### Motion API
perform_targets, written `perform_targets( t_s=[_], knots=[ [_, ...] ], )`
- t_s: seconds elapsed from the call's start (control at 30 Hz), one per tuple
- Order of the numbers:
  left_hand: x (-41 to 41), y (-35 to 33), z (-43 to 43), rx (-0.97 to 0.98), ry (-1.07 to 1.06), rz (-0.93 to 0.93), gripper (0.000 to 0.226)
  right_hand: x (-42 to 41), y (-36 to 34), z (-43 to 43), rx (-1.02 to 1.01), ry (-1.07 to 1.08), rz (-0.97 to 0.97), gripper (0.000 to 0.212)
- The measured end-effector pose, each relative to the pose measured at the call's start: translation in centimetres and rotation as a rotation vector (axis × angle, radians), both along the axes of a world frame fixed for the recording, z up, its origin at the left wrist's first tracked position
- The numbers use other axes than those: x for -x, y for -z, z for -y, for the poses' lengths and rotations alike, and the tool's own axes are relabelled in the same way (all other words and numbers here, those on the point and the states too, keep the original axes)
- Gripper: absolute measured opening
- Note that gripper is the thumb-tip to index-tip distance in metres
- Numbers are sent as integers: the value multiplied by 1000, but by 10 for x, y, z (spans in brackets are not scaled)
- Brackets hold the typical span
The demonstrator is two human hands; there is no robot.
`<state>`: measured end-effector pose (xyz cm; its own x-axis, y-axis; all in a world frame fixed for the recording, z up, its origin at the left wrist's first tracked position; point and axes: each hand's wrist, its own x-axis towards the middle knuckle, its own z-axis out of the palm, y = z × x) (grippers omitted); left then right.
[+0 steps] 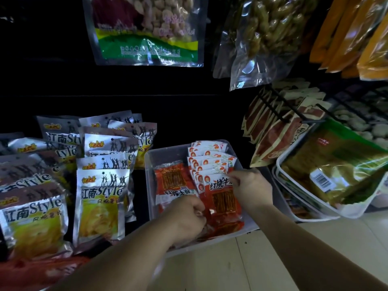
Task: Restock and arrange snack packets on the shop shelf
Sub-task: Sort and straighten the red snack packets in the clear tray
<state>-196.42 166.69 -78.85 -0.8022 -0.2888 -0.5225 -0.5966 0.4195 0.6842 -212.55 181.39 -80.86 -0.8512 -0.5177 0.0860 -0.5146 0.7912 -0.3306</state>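
Note:
A clear plastic bin on the low shelf holds red snack packets. One row of red-and-white packets stands overlapped along its right side. A single red packet lies flat on the left. My right hand pinches the top right corner of the front red packet in the row. My left hand is curled at the bottom left edge of that same packet, fingers closed on it.
Silver packets printed "Style" stand in rows left of the bin. A white basket with green-gold bags sits to the right. Brown packets hang on black pegs above it. Large clear bags hang overhead. Pale floor tiles lie below.

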Motion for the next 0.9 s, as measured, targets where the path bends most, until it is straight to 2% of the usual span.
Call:
perform_targets(
  t_s=[0.07, 0.1, 0.23, 0.37, 0.47, 0.57, 0.63, 0.7, 0.77, 0.87, 0.9],
  knots=[
    [0, -2, 5, -5, -47, -36, 16, 0, -6, -7, 117, -25, -32, 16],
    [1, -5, 6, -20, -81, -59, 13, 0, -11, -10, 196, -32, 12, 17],
    [5, -23, 5, -87, -192, -236, 24, -6, -46, -13, 547, -100, 452, 18],
    [4, -50, 1, -149, -195, -412, 25, -18, -68, -18, 744, -174, 561, 23],
    [1, -61, 3, -201, -203, -457, 31, -28, -79, -17, 929, -124, 607, 33],
    [-3, -68, 4, -248, -184, -504, 42, -33, -89, -22, 978, -139, 674, 30],
    [-5, -71, 4, -300, -171, -507, 49, -39, -97, -25, 945, -182, 822, 22],
    [-4, -71, 3, -330, -139, -489, 58, -40, -97, -27, 923, -179, 899, 37],
    [-1, -67, 3, -266, -101, -484, 57, -40, -96, -27, 854, -193, 733, 49],
    [0, -66, 0, -143, -83, -516, 40, -41, -95, -25, 592, -329, 215, 55],
    [-1, -67, -1, -142, -93, -526, 38, -42, -93, -23, 536, -374, 114, 53]
  ],
)
